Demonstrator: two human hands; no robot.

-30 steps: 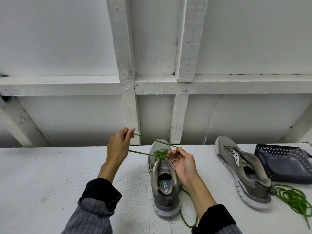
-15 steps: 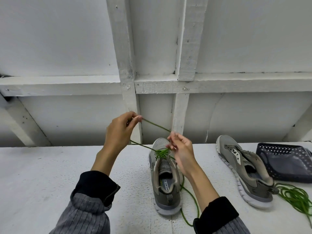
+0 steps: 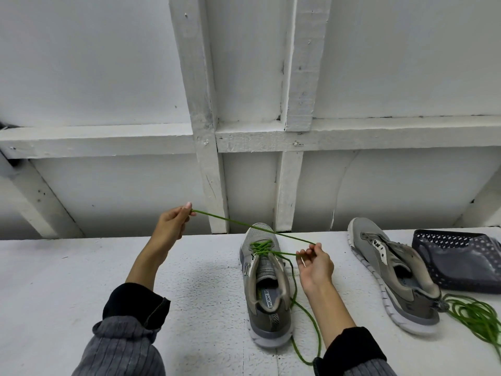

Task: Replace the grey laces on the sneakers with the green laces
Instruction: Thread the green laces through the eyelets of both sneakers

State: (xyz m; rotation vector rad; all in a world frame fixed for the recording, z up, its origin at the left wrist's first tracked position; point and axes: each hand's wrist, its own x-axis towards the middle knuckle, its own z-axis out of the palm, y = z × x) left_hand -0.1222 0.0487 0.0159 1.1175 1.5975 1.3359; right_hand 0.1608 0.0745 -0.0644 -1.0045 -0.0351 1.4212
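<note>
Green lace (image 3: 252,225) half-threaded through centre sneaker (image 3: 267,289), pulled taut: left hand (image 3: 170,226) pinches end at 10 o'clock, right hand (image 3: 315,263) pinches strand at 3 o'clock.

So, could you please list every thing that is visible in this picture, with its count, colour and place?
sneaker being laced: 1, grey, middle of the table, toe away from the person, green lace crossed through its front eyelets
unlaced sneaker: 1, grey, to the right, tilted
green lace in hands: 1, stretched above the middle sneaker between both hands
spare green lace: 1 bundle, right edge, behind the unlaced sneaker's heel
basket: 1, dark grey, perforated, far right
table: 1, white
wall frame: white beams, behind the table
left hand: pinches the lace, raised
right hand: pinches the lace, beside the middle sneaker
</note>
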